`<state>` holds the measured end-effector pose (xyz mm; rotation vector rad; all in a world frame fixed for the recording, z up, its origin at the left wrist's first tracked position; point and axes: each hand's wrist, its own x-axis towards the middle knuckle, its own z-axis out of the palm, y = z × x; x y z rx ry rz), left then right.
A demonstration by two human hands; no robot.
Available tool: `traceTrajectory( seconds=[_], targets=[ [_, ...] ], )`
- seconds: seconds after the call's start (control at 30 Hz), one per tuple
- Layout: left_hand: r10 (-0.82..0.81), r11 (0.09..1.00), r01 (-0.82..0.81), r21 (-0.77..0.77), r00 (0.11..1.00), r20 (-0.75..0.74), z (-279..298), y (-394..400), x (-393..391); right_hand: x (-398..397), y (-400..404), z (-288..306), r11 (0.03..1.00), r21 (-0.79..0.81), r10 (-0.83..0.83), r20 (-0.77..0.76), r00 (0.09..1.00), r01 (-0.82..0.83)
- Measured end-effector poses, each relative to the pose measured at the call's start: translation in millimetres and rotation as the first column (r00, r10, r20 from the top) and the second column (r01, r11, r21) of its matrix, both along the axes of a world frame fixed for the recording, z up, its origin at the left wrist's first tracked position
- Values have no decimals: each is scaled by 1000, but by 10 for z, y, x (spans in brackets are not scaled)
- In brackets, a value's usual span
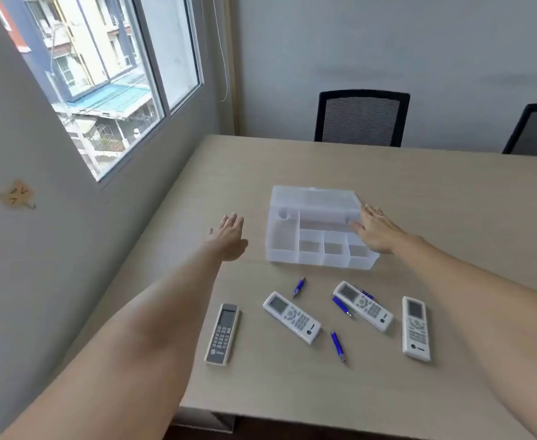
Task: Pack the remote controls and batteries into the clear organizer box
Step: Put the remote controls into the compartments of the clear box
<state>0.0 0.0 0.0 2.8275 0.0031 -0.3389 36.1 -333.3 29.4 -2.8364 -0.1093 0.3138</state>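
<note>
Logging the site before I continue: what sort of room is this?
Probably an office meeting room: a long light-wood table, two black mesh-back office chairs pushed in along its far side, plain grey walls, and a sliding window overlooking neighbouring buildings.

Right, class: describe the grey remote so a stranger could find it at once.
Start at the clear organizer box on the table. Four remotes lie in front of it; take the leftmost one, nearest the window side. It alone is slim and grey with dark keys; the others are white.
</note>
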Motion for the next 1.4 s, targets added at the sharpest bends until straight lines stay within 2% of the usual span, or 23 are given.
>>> traceTrajectory(
  seconds=[0.17,0.27,0.4,0.47,0.6,0.67,0.73,0.83,0.9,0.97,1.07,1.17,1.27,1.3,1.33,1.4],
  targets=[
    [96,995,-95,18,980,-175,-527,9,-301,-68,59,-510,999,20,41,-145,989,-38],
    [175,980,-195,-47,945,-277,-820,-54,-533,-187,179,-757,993,49,117,-204,972,-109],
    [352,898,-432,-87,822,-448,-1232,-96,-902,-333,369,-1191,979,40,204,-296,933,-201],
    [407,882,-471,-24,785,-466,-1413,-84,-1021,-428,479,-1376,966,48,255,-336,907,-254],
    [468,875,-479,75,792,-392,-1616,-86,-1094,-673,729,-1667,947,31,305,-402,864,-319],
    [477,872,-482,87,795,-376,-1654,-78,-1062,-753,842,-1754,955,36,285,-393,874,-295],
    [504,846,-532,19,788,-354,-1639,-46,-971,-764,939,-1827,961,11,261,-364,894,-277],
    [584,708,-654,-268,755,-299,-1483,-11,-704,-727,999,-1880,970,-18,219,-381,898,-244],
    [585,637,-650,-414,757,-289,-1306,-20,-385,-690,991,-1873,979,13,191,-428,883,-205],
    [566,601,-611,-516,781,-264,-1103,-88,12,-639,959,-1797,985,122,166,-488,857,-121],
    [473,472,-538,-699,823,-314,-889,-315,613,-494,840,-1622,933,355,165,-555,815,53],
    [345,466,-456,-758,883,-319,-850,-600,1099,-269,578,-1388,790,556,159,-591,791,256],
    [312,473,-453,-756,888,-337,-1001,-821,1433,155,224,-1099,574,679,118,-622,774,458],
    [316,476,-466,-746,882,-350,-1065,-877,1508,350,102,-1019,540,694,93,-611,786,476],
    [322,485,-483,-729,874,-364,-1133,-926,1570,562,-17,-965,548,696,62,-587,808,464],
    [335,521,-511,-684,859,-387,-1249,-998,1657,997,-219,-876,627,672,14,-517,856,395]
  ],
)
